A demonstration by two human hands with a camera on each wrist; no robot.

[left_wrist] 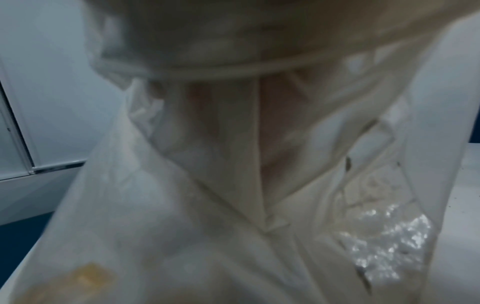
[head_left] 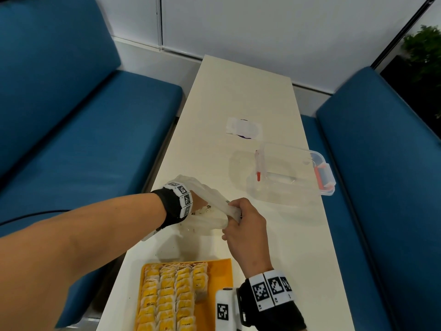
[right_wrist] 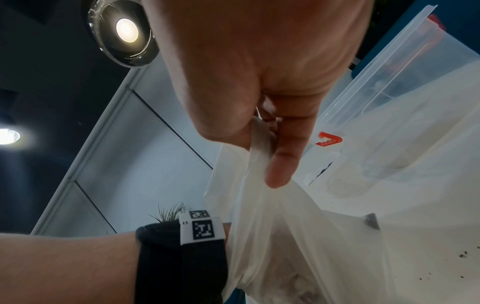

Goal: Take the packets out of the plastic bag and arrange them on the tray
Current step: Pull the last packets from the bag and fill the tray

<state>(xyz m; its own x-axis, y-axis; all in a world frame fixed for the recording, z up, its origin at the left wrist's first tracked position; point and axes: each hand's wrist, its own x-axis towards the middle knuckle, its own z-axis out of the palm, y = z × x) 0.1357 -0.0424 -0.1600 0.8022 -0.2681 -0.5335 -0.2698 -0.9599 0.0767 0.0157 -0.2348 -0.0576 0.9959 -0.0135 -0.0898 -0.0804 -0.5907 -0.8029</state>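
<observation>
A translucent white plastic bag (head_left: 210,218) hangs crumpled just above the table, beyond the tray. My left hand (head_left: 198,202) is pushed into its mouth up to the wrist, so its fingers are hidden behind the plastic. My right hand (head_left: 235,212) pinches a bunched strip of the bag's rim, and the right wrist view shows the thumb and fingers (right_wrist: 281,164) closed on that strip. In the left wrist view only the bag's folds (left_wrist: 233,226) fill the picture. An orange tray (head_left: 222,283) at the near edge holds several yellow packets (head_left: 171,295) laid in rows on its left part.
A clear plastic box (head_left: 293,168) with red clips stands on the cream table (head_left: 238,91) at the right. A small white patch (head_left: 243,128) lies farther back. Blue sofa seats (head_left: 83,139) flank the table on both sides. Dark crumbs dot the tabletop.
</observation>
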